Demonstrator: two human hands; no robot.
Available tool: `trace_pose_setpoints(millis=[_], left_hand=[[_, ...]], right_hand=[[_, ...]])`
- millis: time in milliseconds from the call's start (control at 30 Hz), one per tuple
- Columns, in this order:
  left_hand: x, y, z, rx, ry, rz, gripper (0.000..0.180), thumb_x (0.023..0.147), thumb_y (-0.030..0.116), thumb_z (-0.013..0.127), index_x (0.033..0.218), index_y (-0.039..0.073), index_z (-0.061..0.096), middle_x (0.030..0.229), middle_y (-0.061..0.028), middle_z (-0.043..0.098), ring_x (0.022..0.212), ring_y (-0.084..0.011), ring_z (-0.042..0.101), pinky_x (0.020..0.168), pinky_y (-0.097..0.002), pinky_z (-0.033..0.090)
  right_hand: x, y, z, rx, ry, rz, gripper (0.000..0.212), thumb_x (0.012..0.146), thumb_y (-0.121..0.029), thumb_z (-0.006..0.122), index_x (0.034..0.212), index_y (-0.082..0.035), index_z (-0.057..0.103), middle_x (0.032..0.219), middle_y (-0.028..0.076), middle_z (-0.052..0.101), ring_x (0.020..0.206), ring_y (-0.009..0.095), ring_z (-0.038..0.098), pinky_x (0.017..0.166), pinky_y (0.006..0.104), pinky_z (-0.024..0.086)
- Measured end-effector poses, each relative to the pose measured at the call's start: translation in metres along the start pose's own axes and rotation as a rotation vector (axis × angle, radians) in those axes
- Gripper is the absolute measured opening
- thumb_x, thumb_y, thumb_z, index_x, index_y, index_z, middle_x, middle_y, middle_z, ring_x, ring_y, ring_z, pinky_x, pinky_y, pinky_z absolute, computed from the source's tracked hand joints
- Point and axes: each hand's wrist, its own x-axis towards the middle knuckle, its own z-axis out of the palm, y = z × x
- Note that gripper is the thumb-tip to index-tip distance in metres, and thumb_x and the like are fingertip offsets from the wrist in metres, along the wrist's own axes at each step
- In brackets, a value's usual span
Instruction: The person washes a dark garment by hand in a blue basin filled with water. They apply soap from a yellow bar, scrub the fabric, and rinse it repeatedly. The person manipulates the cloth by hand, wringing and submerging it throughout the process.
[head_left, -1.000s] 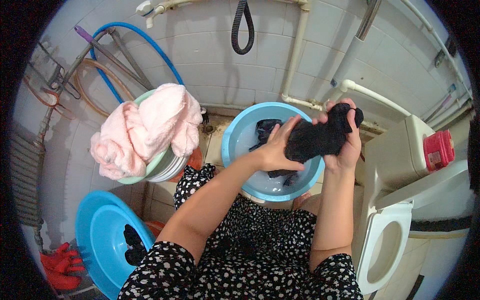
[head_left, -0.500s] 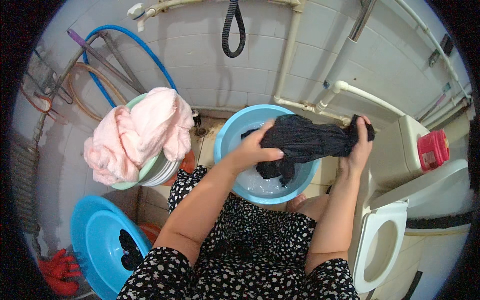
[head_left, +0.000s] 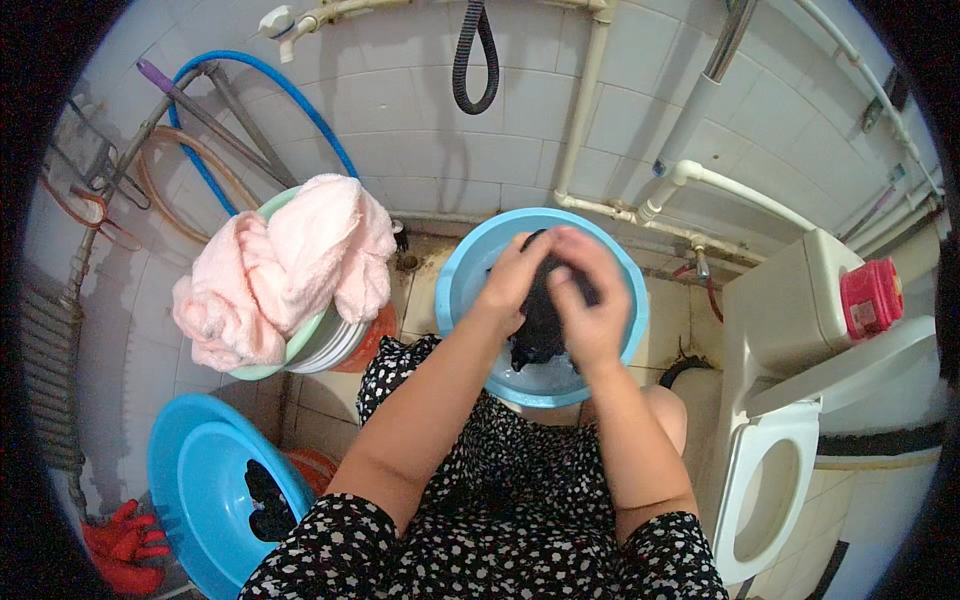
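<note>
Over a light blue basin (head_left: 463, 270) of sudsy water, both my hands are closed around a bunched black garment (head_left: 543, 318). My left hand (head_left: 512, 282) grips it from the left side. My right hand (head_left: 592, 305), smeared by motion, presses in from the right, its fingers bent over the top. The cloth hangs down between my palms toward the water, and its lower end reaches the suds. Which kind of garment it is cannot be made out.
Left stands a bucket (head_left: 335, 347) topped with a pink fluffy cloth (head_left: 290, 265). A larger blue basin (head_left: 195, 470) holds a small black cloth (head_left: 268, 500), with red rubber gloves (head_left: 125, 545) beside it. A toilet (head_left: 745, 470) stands right; a red container (head_left: 870, 298) sits on its tank.
The black garment was stretched out sideways between my hands; now it is gathered into a bunch over the basin. My right hand has come in leftward to meet my left.
</note>
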Motion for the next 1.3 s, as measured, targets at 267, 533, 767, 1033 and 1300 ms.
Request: trace_pose_setpoints(millis=[267, 533, 767, 1033, 1300], left_hand=[[-0.001, -0.033, 0.011, 0.040, 0.134, 0.075, 0.021, 0.087, 0.023, 0.051, 0.099, 0.009, 0.060, 0.097, -0.0029, 0.060, 0.090, -0.0153, 0.056, 0.083, -0.0306, 0.043], [0.009, -0.033, -0.009, -0.210, 0.200, 0.026, 0.023, 0.087, 0.031, 0.051, 0.093, 0.010, 0.059, 0.091, -0.0033, 0.060, 0.085, -0.0172, 0.057, 0.079, -0.0317, 0.045], [-0.008, 0.031, -0.001, -0.327, 0.275, -0.195, 0.022, 0.077, 0.032, 0.061, 0.081, 0.010, 0.059, 0.079, -0.0059, 0.062, 0.072, -0.0233, 0.061, 0.070, -0.0387, 0.050], [0.017, 0.050, -0.058, -0.552, 0.215, 0.023, 0.026, 0.083, 0.033, 0.052, 0.074, 0.009, 0.059, 0.075, -0.0065, 0.063, 0.071, -0.0254, 0.061, 0.070, -0.0427, 0.051], [0.006, 0.048, -0.044, -0.562, 0.259, -0.017, 0.028, 0.084, 0.037, 0.052, 0.077, 0.011, 0.061, 0.077, -0.0060, 0.064, 0.074, -0.0250, 0.061, 0.073, -0.0425, 0.050]], right_hand=[[0.018, 0.030, 0.003, -0.024, 0.073, 0.461, 0.024, 0.088, -0.019, 0.058, 0.105, -0.004, 0.065, 0.103, 0.014, 0.066, 0.099, 0.023, 0.062, 0.085, 0.0322, 0.046], [-0.016, 0.018, 0.032, -0.122, 0.061, 0.056, 0.016, 0.086, -0.011, 0.058, 0.099, -0.003, 0.063, 0.106, 0.013, 0.064, 0.099, 0.027, 0.061, 0.088, 0.0353, 0.045], [0.020, 0.070, -0.030, 0.680, 0.152, 0.997, 0.025, 0.090, -0.019, 0.052, 0.111, -0.007, 0.059, 0.099, 0.007, 0.063, 0.088, 0.019, 0.058, 0.077, 0.0304, 0.046], [0.015, 0.051, -0.052, 0.769, -0.200, 1.008, 0.043, 0.078, -0.009, 0.061, 0.120, -0.008, 0.054, 0.106, 0.007, 0.061, 0.094, 0.020, 0.059, 0.081, 0.0339, 0.049], [-0.001, 0.094, -0.031, -0.682, -0.010, 0.532, 0.030, 0.074, -0.006, 0.064, 0.103, -0.006, 0.057, 0.086, 0.016, 0.065, 0.085, 0.032, 0.062, 0.075, 0.0406, 0.047]])
